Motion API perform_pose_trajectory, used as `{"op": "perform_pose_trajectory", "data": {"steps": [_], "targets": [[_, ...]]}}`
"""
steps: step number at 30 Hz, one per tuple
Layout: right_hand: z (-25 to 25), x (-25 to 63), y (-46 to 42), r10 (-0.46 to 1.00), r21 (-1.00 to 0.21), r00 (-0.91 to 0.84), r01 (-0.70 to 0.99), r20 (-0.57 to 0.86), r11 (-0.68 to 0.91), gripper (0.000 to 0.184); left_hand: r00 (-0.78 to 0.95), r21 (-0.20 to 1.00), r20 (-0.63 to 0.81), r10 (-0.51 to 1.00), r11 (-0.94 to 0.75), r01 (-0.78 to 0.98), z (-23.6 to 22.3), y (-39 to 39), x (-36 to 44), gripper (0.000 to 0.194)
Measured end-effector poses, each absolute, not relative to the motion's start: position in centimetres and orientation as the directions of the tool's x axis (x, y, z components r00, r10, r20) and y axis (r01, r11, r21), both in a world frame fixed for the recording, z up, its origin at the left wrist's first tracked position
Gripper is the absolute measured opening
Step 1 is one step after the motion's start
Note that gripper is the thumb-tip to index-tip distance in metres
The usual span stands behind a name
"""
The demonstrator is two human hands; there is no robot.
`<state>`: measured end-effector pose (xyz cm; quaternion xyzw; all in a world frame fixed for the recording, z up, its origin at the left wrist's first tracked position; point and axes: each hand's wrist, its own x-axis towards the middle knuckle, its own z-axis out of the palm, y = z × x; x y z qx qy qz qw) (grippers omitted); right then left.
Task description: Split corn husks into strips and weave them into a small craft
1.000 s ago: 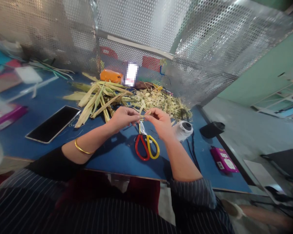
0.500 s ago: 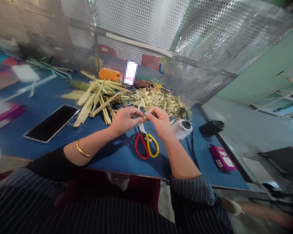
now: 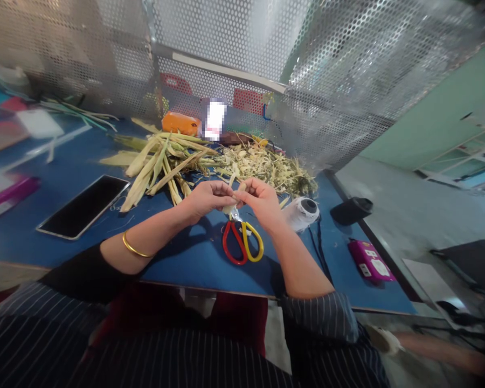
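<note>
My left hand (image 3: pixel 210 200) and my right hand (image 3: pixel 262 202) meet above the blue table, fingertips pinched together. Between them they grip a small pale strip of corn husk (image 3: pixel 228 208); most of it is hidden by the fingers. Right below lie scissors (image 3: pixel 236 214) with one red and one yellow handle, their blades partly covered by the hands. Beyond the left hand spreads a bundle of long dry corn husks (image 3: pixel 143 175). Behind the right hand is a heap of small husk pieces (image 3: pixel 262 161). Beside the right wrist lies a white thread spool (image 3: pixel 299 215).
A black-screened phone (image 3: pixel 84 207) lies on the left of the table (image 3: pixel 178 258). An orange packet (image 3: pixel 181 124) stands by the perforated metal screen (image 3: pixel 230 43) at the back. On the right are a black cylinder (image 3: pixel 351 211), a purple packet (image 3: pixel 371 261) and the table's edge.
The fingers have shifted slightly on the husk strip, and a pale end now shows below the left fingertips. Both hands stay together; the view has moved a little.
</note>
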<state>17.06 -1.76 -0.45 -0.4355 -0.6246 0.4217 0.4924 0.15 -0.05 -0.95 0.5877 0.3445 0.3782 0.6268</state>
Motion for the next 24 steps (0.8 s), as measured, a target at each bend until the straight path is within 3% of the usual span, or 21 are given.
{"op": "perform_pose_trajectory", "data": {"steps": [6, 13, 20, 24], "targets": [[-0.66, 17.14, -1.40, 0.961, -0.944, -0.080, 0.181, 0.265, 0.276, 0.013, 0.451, 0.998, 0.001, 0.892, -0.026, 0.048, -1.06, -0.15, 0.36, 0.006], [-0.62, 16.99, -1.57, 0.928, -0.892, 0.004, 0.281, 0.372, 0.355, 0.010, 0.454, 0.998, -0.059, 0.889, 0.043, 0.045, -1.16, -0.26, 0.34, 0.012], [-0.92, 16.71, -1.28, 0.976, -0.969, -0.024, 0.118, 0.216, 0.218, 0.020, 0.413, 0.998, 0.009, 0.911, -0.037, 0.059, -1.13, -0.32, 0.32, 0.013], [-1.04, 16.49, -1.46, 0.961, -0.949, 0.024, 0.167, 0.275, 0.268, 0.011, 0.432, 0.995, 0.013, 0.902, -0.055, 0.085, -1.14, -0.36, 0.35, 0.011]]}}
